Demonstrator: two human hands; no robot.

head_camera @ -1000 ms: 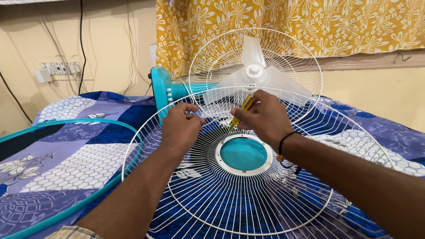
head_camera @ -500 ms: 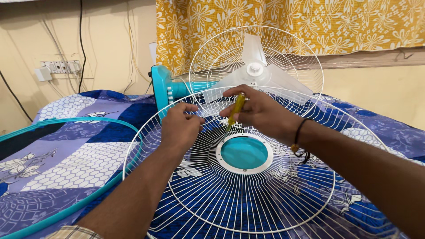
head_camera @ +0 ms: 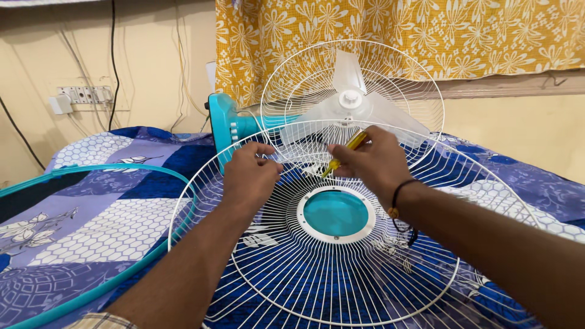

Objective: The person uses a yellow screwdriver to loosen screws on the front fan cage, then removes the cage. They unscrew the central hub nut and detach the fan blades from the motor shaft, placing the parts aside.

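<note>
Both hands are being shown at work on a detached white wire fan guard (head_camera: 341, 268). It is being propped over a bed (head_camera: 91, 201) covered in a blue-and-purple patterned sheet, its teal centre disc (head_camera: 336, 212) facing the camera. The left hand (head_camera: 248, 173) is being closed on the wires near the guard's upper rim, thumb and fingers pinched together; whether a small part is being gripped there cannot be told. The right hand (head_camera: 373, 159) is being wrapped around a yellow-handled screwdriver (head_camera: 342, 151), whose tip is being pointed down and left towards the wires just beside the left fingertips.

Behind the guard, the fan body (head_camera: 228, 125) in teal is being seen lying on the bed, with its translucent blades (head_camera: 350, 100) inside the rear guard (head_camera: 420, 79). A teal rim ring (head_camera: 131, 170) is lying to the left.

Risks, as judged: the screwdriver tip is being held very near the left fingers, so a slip off a thin wire could jab them. The guard is being steadied by one hand only on a soft bed, so it could tilt or spring away under pressure.
</note>
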